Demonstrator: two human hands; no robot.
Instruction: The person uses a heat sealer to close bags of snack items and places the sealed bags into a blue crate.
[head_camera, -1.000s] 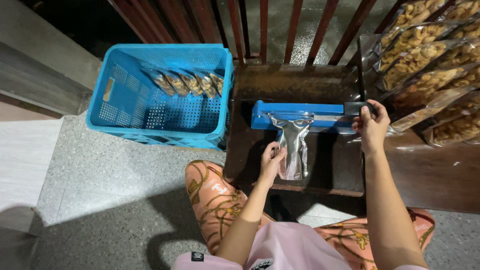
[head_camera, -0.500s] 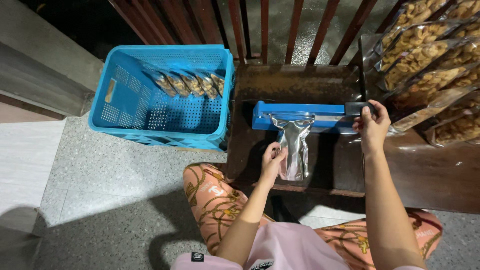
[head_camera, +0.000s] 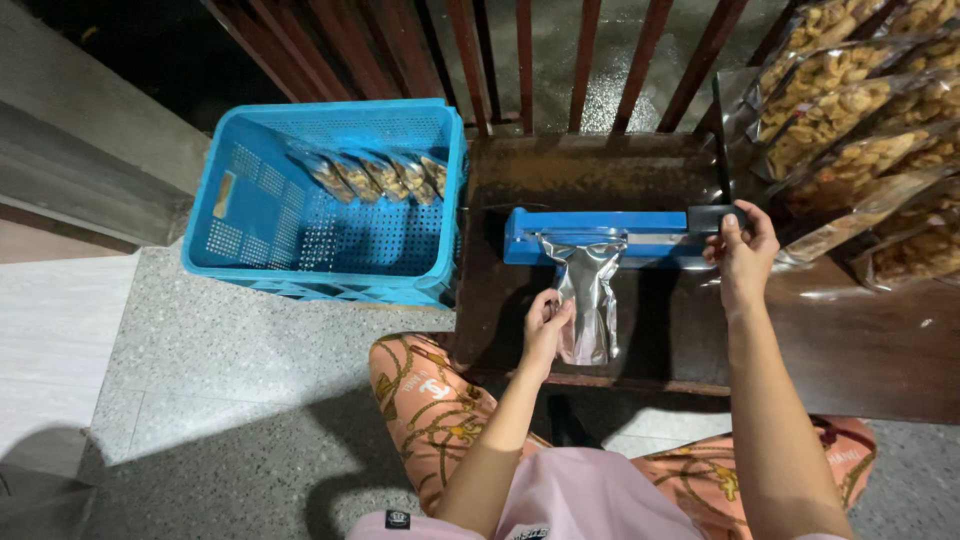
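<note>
A dark wooden worktop (head_camera: 850, 340) stands against red-brown railings, over a speckled floor. At its left a perforated blue plastic crate (head_camera: 270, 215) holds a few filled snack pouches (head_camera: 372, 175). The left hand (head_camera: 545, 325) pinches a shiny silver pouch (head_camera: 588, 300), its mouth under the blue heat sealer (head_camera: 600, 232). The right hand (head_camera: 742, 250) grips the sealer's black handle (head_camera: 715, 217). Keeping the mouth flat and square should give a clean seam.

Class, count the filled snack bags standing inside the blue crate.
4, in a row along the blue crate's far wall. More may hide behind them.
</note>
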